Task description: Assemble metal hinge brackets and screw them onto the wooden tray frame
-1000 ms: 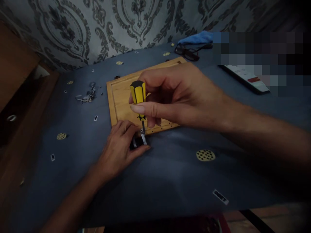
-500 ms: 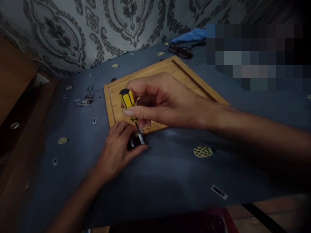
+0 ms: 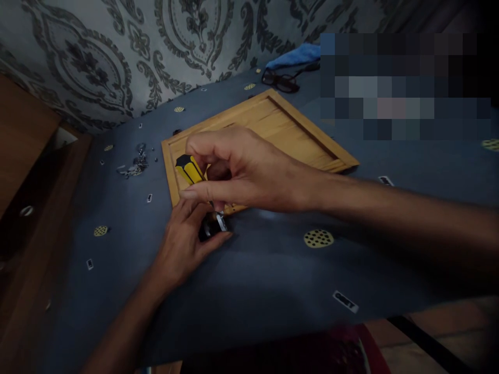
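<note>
head: right hand (image 3: 249, 174) holds the screwdriver (image 3: 190, 170) tilted further left than before.

From where I sit, I see patterned wallpaper (image 3: 191, 31) with dark, leafy scrolls behind the table. A dark blue tablecloth (image 3: 265, 291) covers the top, printed with yellow dotted shapes and small lettered labels. Towards the wall lie a pair of dark-framed glasses (image 3: 281, 81), just beside a blue cloth (image 3: 294, 55). To my left stands brown wooden furniture (image 3: 23, 135). Low on the right I can make out tiled floor (image 3: 440, 323); the upper right is masked by squares.
</note>
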Demonstrator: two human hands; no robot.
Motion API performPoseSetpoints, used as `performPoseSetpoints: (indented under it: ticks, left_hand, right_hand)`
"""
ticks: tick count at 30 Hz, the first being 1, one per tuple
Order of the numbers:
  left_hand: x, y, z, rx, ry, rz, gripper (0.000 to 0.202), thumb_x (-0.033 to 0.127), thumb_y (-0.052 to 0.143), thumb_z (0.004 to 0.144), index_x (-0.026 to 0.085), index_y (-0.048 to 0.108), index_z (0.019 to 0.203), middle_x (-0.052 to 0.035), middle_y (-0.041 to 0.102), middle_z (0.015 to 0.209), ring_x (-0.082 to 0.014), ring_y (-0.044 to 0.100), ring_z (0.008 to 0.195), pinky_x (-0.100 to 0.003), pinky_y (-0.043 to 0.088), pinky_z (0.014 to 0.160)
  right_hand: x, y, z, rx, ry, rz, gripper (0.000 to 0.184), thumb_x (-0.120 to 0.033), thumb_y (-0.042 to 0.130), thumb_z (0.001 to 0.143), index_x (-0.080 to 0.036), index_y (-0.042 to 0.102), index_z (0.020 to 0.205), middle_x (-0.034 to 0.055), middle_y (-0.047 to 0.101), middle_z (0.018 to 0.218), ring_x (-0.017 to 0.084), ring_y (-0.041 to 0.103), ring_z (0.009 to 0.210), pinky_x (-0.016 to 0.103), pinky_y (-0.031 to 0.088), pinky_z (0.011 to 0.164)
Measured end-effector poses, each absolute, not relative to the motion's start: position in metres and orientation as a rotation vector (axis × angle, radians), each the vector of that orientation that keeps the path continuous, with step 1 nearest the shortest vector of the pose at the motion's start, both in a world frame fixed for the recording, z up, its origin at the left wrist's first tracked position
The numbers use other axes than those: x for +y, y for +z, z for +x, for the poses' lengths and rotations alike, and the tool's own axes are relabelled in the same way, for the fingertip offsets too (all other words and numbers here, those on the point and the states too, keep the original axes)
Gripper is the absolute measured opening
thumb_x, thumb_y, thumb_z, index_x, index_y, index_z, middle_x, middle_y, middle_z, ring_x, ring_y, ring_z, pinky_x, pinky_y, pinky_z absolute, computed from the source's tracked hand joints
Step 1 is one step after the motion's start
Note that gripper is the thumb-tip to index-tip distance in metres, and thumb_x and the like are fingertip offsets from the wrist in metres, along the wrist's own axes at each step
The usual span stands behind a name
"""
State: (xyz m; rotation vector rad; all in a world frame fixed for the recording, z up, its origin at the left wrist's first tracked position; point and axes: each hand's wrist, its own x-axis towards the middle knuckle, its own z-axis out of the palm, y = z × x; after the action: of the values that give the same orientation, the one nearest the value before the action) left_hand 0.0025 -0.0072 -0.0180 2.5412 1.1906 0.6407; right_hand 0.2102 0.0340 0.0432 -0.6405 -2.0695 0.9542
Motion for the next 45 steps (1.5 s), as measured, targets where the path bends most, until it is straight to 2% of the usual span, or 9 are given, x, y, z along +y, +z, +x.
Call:
performPoseSetpoints:
  ticks: [6, 12, 23, 27, 35, 41, 45]
  left_hand:
    - [-0.007, -0.018, 0.002, 1.216, 0.629, 2.56, 0.03, 0.047, 0.072, 0.096, 0.023, 0.067, 0.114, -0.0095, 0.069, 0.121, -0.033, 0.065, 0.12, -0.05, 0.057, 0.103]
    - [-0.006, -0.02, 0.001, 1.211, 0.634, 2.617, 0.037, 0.051, 0.071, 0.096, 0.022, 0.066, 0.117, -0.0096, 0.071, 0.119, -0.0335, 0.067, 0.119, -0.051, 0.058, 0.101]
    - [-0.006, -0.021, 0.001, 1.221, 0.646, 2.591, 0.033, 0.048, 0.074, 0.094, 0.025, 0.065, 0.116, -0.0089, 0.072, 0.12, -0.0344, 0.068, 0.12, -0.053, 0.059, 0.101]
    - [-0.006, -0.022, 0.0, 1.222, 0.669, 2.593, 0.033, 0.049, 0.073, 0.095, 0.023, 0.065, 0.115, -0.0096, 0.072, 0.12, -0.0349, 0.067, 0.121, -0.053, 0.06, 0.101]
    - [-0.006, -0.022, -0.002, 1.253, 0.626, 2.592, 0.035, 0.052, 0.071, 0.095, 0.023, 0.066, 0.114, -0.0083, 0.072, 0.107, -0.0342, 0.068, 0.114, -0.055, 0.059, 0.1]
    - [-0.006, -0.023, -0.002, 1.267, 0.633, 2.606, 0.036, 0.05, 0.071, 0.096, 0.023, 0.066, 0.119, -0.01, 0.072, 0.119, -0.0343, 0.067, 0.118, -0.054, 0.059, 0.101]
    - [-0.005, -0.021, -0.001, 1.244, 0.61, 2.606, 0.035, 0.048, 0.073, 0.094, 0.023, 0.066, 0.117, -0.0094, 0.072, 0.118, -0.0339, 0.068, 0.118, -0.052, 0.06, 0.101]
  right_hand:
    - [0.04, 0.046, 0.214, -2.043, 1.158, -0.495, 0.018, -0.013, 0.059, 0.1, -0.02, 0.047, 0.088, -0.0085, 0.06, 0.078, 0.003, 0.06, 0.062, 0.015, 0.049, 0.059]
    - [0.037, 0.043, 0.21, -2.03, 1.134, -0.517, 0.03, -0.016, 0.061, 0.101, -0.02, 0.042, 0.078, -0.0099, 0.048, 0.067, 0.004, 0.057, 0.064, 0.014, 0.044, 0.059]
    - [0.033, 0.033, 0.198, -1.96, 1.012, -0.539, 0.036, -0.017, 0.062, 0.1, -0.024, 0.034, 0.079, -0.007, 0.041, 0.074, 0.008, 0.051, 0.072, 0.018, 0.041, 0.062]
    - [0.033, 0.03, 0.196, -1.928, 1.021, -0.517, 0.034, -0.019, 0.06, 0.101, -0.024, 0.034, 0.081, -0.0069, 0.04, 0.075, 0.008, 0.05, 0.072, 0.018, 0.04, 0.061]
    - [0.033, 0.029, 0.193, -1.908, 1.026, -0.53, 0.034, -0.019, 0.062, 0.1, -0.023, 0.035, 0.081, -0.007, 0.042, 0.074, 0.008, 0.052, 0.072, 0.018, 0.039, 0.06]
    - [0.037, 0.037, 0.198, -1.989, 1.018, -0.527, 0.037, -0.016, 0.065, 0.099, -0.023, 0.035, 0.078, -0.0065, 0.047, 0.073, 0.009, 0.058, 0.075, 0.017, 0.043, 0.061]
    - [0.04, 0.041, 0.202, -2.036, 1.073, -0.486, 0.035, -0.011, 0.061, 0.099, -0.022, 0.037, 0.076, -0.0071, 0.051, 0.069, 0.006, 0.057, 0.066, 0.015, 0.041, 0.055]
